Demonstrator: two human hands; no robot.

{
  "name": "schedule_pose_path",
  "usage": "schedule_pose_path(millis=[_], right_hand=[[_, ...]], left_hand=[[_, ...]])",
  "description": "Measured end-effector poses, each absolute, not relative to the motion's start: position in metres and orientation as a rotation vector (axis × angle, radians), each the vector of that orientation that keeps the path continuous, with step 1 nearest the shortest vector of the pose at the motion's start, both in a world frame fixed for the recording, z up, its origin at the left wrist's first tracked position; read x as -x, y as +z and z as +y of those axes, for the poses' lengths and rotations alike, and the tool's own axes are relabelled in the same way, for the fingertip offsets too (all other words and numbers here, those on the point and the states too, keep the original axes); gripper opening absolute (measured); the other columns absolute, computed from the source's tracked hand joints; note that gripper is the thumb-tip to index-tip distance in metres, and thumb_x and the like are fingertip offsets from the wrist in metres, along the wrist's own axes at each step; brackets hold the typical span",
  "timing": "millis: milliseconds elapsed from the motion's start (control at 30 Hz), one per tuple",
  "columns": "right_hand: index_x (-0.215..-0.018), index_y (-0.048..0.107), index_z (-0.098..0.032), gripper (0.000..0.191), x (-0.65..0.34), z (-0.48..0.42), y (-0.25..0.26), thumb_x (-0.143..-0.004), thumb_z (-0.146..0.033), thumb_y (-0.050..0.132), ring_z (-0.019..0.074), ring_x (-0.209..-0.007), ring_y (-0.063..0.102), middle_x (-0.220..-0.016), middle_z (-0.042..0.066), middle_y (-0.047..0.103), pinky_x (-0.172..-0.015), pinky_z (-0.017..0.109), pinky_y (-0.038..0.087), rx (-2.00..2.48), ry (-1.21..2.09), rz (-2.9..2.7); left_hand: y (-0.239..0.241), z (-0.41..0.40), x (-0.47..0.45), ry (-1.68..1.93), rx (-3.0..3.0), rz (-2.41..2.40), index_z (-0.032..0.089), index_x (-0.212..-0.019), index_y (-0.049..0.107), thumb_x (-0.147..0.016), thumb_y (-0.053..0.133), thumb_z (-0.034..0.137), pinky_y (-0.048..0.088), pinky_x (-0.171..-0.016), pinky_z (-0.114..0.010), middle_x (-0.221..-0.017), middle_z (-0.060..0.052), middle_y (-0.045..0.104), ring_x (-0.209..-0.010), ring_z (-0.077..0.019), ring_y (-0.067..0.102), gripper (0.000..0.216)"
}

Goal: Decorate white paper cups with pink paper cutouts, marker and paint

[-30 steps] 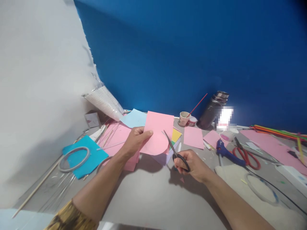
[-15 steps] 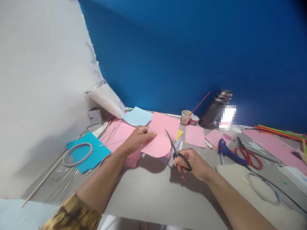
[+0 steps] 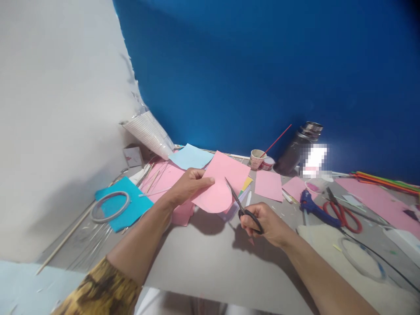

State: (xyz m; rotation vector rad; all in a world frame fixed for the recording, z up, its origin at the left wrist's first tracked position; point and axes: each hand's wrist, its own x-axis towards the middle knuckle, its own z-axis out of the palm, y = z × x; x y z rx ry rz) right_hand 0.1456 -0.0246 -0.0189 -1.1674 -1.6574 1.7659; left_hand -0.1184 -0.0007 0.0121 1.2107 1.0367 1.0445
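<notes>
Pink, round-ended paper sheet is clamped in left grip, extending rightward. Black-handled metal scissors are clasped by right grip.

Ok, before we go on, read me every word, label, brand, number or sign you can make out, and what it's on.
No text is readable.
Held pink sheet and scissors: no lettering visible.
White box: reddish marks, too blurred to read.
Paper cup: surface pattern, too small to make out.
Blue glue gun: pale mark, too small to read.
Beside the dark flask: pixelated patch, nothing legible.
</notes>
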Motion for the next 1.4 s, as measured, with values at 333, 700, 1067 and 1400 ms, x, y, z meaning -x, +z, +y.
schedule_pose_path(millis=[333, 700, 1067, 1400], right_hand=[[-0.059, 0.056, -0.017, 0.044, -0.137, -0.019, -0.027, -0.069, -0.055, 0.077, 0.0073, -0.048, 0.038, -0.055, 0.000, 0.054, -0.042, 0.022, 0.023, 1.160, 1.656, -1.415], [-0.063, 0.059, -0.017, 0.059, -0.129, -0.021, -0.031, -0.063, -0.073, 0.076, 0.0072, -0.046, 0.037, -0.054, 0.000, 0.054, -0.042, 0.022, 0.023, 1.174, 1.612, -1.364], [-0.066, 0.064, -0.015, 0.062, -0.130, -0.022, -0.033, -0.064, -0.075, 0.077, 0.0068, -0.045, 0.038, -0.054, 0.000, 0.056, -0.042, 0.022, 0.022, 1.146, 1.618, -1.402], [-0.060, 0.059, -0.016, 0.054, -0.130, -0.024, -0.031, -0.066, -0.066, 0.079, 0.0076, -0.049, 0.039, -0.055, -0.001, 0.054, -0.045, 0.022, 0.023, 1.159, 1.635, -1.410]], left_hand=[[-0.003, 0.003, 0.098, 1.292, -0.995, 0.706, 0.015, -0.106, 0.074, -0.075, 0.069, 0.075, 0.051, -0.067, -0.030, -0.101, -0.012, 0.074, -0.082, -0.0218, 0.067, 0.067], [-0.019, -0.015, 0.055, 1.408, -0.833, 0.880, 0.013, -0.092, 0.076, -0.068, 0.088, 0.045, 0.052, -0.073, -0.032, -0.089, -0.010, 0.076, -0.077, -0.0202, 0.067, 0.042], [-0.021, -0.008, 0.068, 1.339, -0.988, 0.958, 0.009, -0.082, 0.076, -0.071, 0.084, 0.043, 0.053, -0.069, -0.036, -0.076, -0.010, 0.074, -0.068, -0.0215, 0.066, 0.037], [-0.014, -0.003, 0.074, 1.362, -0.925, 0.898, 0.010, -0.099, 0.077, -0.065, 0.088, 0.037, 0.054, -0.077, -0.035, -0.088, -0.010, 0.078, -0.079, -0.0232, 0.070, 0.045]])
